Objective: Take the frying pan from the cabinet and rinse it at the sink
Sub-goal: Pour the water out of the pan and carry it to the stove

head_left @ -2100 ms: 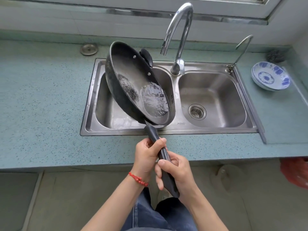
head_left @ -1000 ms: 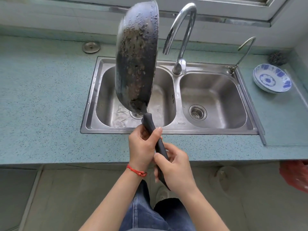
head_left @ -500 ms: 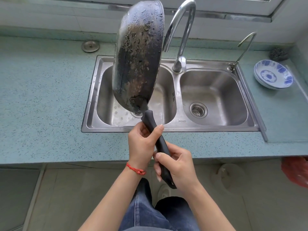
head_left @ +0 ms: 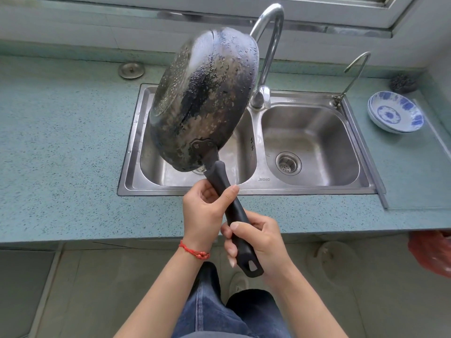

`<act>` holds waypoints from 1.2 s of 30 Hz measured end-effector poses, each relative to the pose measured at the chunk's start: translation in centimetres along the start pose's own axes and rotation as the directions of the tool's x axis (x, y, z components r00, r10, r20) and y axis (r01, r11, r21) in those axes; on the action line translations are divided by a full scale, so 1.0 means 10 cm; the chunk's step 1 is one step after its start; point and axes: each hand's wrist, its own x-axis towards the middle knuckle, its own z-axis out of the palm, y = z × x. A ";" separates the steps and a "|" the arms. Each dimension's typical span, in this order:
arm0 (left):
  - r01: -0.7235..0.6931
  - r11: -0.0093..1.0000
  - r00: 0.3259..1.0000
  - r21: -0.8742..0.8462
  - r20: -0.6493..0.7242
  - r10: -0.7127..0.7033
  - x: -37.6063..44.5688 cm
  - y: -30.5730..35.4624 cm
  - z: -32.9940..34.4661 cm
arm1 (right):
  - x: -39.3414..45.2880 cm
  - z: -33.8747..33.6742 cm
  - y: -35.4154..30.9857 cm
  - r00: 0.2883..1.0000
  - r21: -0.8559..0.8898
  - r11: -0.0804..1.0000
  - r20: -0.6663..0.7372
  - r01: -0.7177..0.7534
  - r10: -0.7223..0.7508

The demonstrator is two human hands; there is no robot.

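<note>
A black frying pan [head_left: 205, 103] hangs tilted over the left basin of the steel double sink [head_left: 253, 189], its scorched, wet underside turned toward me. Its long black handle [head_left: 234, 213] slants down to the right. My left hand [head_left: 203, 213] grips the upper part of the handle, a red cord on that wrist. My right hand [head_left: 258, 242] grips the lower end near the hanging hole. The tall curved tap [head_left: 268, 54] rises just behind the pan's right rim; no water stream shows. The pan's inside is hidden.
A thin second spout [head_left: 351, 74] stands at the sink's back right. Stacked blue-and-white bowls [head_left: 395, 114] and a dark scouring ball [head_left: 402, 82] sit on the speckled green counter [head_left: 61, 154] at right. A round metal sink plug [head_left: 131, 70] lies back left. A red bag [head_left: 432, 252] hangs low right.
The pan has been turned over from inside-up with water in it to underside facing me, and has now tipped further left. Both hands have stayed on the handle.
</note>
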 end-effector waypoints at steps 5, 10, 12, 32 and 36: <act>0.007 1.000 1.000 0.002 -0.015 -0.007 0.00 -0.02 -0.01 | 0.01 0.00 0.00 1.000 -0.003 1.000 -0.003 -0.005 0.005; 0.016 1.000 1.000 0.003 -0.019 -0.015 0.01 -0.02 -0.01 | 0.02 -0.02 0.00 1.000 -0.035 0.999 0.000 -0.007 0.007; 0.014 1.000 1.000 0.002 -0.021 -0.014 0.01 -0.02 0.00 | 0.03 -0.02 0.00 1.000 -0.040 0.999 -0.001 -0.011 0.011; 0.014 1.000 1.000 0.018 -0.018 -0.014 0.10 -0.06 0.00 | 0.08 0.02 -0.05 0.998 -0.176 0.984 -0.053 0.005 -0.015; 0.044 0.998 0.999 0.045 0.019 -0.045 0.13 -0.04 -0.01 | 0.08 0.01 -0.07 0.996 -0.241 0.970 -0.074 0.036 -0.055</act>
